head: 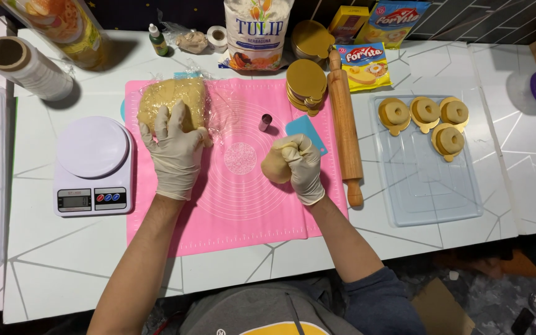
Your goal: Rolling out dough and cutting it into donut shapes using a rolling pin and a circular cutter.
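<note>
Two gloved hands working: left hand (175,152) presses flat, grip spread, on the big dough mass (172,102) under it; right hand (302,167) has its grip clamped round a small dough ball (274,169). Probably best squeezing evenly, over the pink mat (243,211).

Baking bench clutter, top-down view

Kitchen scale (92,166) sits at 9 o'clock, rolling pin (344,127) at 2, stack of gold cake boards (306,85) at 12, flour bag (257,32) behind it, and ring-shaped doughs on a clear tray (426,192) at 3.
</note>
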